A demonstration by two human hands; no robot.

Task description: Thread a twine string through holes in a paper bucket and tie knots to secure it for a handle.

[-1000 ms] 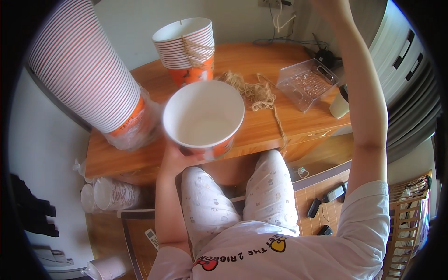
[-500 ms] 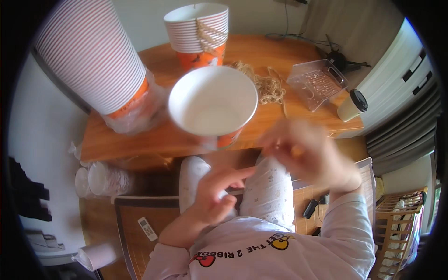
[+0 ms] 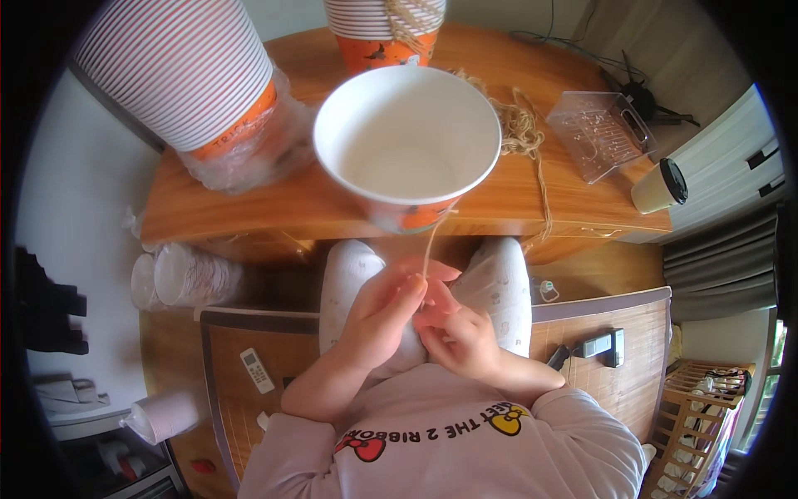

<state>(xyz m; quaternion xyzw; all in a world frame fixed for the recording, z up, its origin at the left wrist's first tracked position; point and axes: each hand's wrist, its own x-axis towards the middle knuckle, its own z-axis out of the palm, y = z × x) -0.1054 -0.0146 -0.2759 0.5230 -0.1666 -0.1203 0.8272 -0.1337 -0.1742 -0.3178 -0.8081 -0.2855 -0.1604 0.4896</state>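
Note:
Over my lap, my left hand pinches a thin piece of twine between thumb and fingers. My right hand is closed against the left fingertips; whatever it grips is too small and hidden to make out. The twine runs up from the fingers to the front of a large white-lined paper bucket with an orange printed outside. That bucket stands upright at the table's near edge, its open mouth toward me. A tangle of loose twine lies behind it to the right, one strand trailing over the table edge.
A tall wrapped stack of paper buckets leans at the left. Another stack with twine loops on its rim stands behind. A clear plastic bin of small pieces and a lidded cup sit at the right of the wooden table.
My right hand has moved down and left from the table's edge to meet the left hand. A strand of twine now runs taut between them and the bucket. The view has tipped lower.

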